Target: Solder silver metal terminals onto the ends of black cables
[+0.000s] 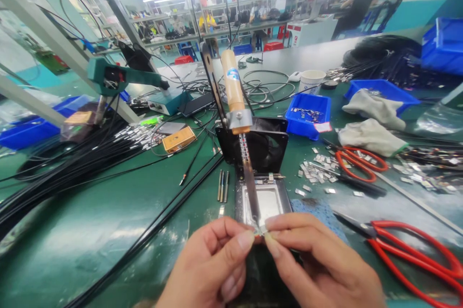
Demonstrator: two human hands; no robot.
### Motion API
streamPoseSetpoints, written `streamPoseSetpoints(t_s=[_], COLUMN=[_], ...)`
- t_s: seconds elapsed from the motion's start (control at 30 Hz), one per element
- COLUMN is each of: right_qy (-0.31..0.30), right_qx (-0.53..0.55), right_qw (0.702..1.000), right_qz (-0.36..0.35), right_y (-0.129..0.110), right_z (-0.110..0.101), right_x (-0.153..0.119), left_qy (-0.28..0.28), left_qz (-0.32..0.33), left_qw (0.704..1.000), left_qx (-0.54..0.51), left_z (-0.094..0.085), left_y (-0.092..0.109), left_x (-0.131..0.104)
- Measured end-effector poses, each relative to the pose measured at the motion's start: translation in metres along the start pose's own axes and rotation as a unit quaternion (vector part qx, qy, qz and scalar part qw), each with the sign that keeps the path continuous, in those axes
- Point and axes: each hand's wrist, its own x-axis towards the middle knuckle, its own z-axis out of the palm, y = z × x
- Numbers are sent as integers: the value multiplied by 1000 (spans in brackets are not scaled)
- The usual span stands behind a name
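Note:
Both hands meet at the lower middle, under the tip of a soldering iron (233, 81) with a wooden handle, which a stand holds pointing down. My left hand (217, 260) pinches a small part between thumb and forefinger. Across from it, my right hand (318, 260) pinches a small metal connector (262, 229) with thumb and fingers. The iron's tip touches or nearly touches this spot; the fingers partly hide the small parts. Just beyond the fingertips lies a silvery metal tray (269, 199), with a black fan (267, 144) behind it.
Red-handled scissors (415, 250) lie at the right, near a blue cloth (320, 216) and orange-handled pliers (361, 163). Small metal connectors (318, 168) are scattered beyond them. A blue bin (307, 115) stands behind. Black cables (72, 178) cover the left. A person (358, 4) is in the background.

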Motion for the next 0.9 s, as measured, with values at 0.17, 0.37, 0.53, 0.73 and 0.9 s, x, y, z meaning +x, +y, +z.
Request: streamPoseSetpoints(t_s=[0.17, 0.37, 0.53, 0.73, 0.9], right_qy=[-20, -22, -22, -23, -22], right_qx=[-24, -25, -15, -6, -10], right_qw=[999, 999, 1000, 1000, 1000], right_qz=[-12, -16, -13, -11, -10], right_y=[3, 2, 2, 2, 2], right_z=[-4, -3, -3, -4, -4], right_x=[1, 3, 3, 3, 5], left_qy=[-6, -8, -7, -9, -13], left_qz=[8, 12, 9, 11, 16], left_qw=[1000, 1000, 1000, 1000, 1000], left_qx=[2, 1, 5, 4, 10], left_z=[2, 0, 1, 2, 0], left_y=[0, 0, 2, 3, 2], left_x=[1, 1, 2, 2, 1])
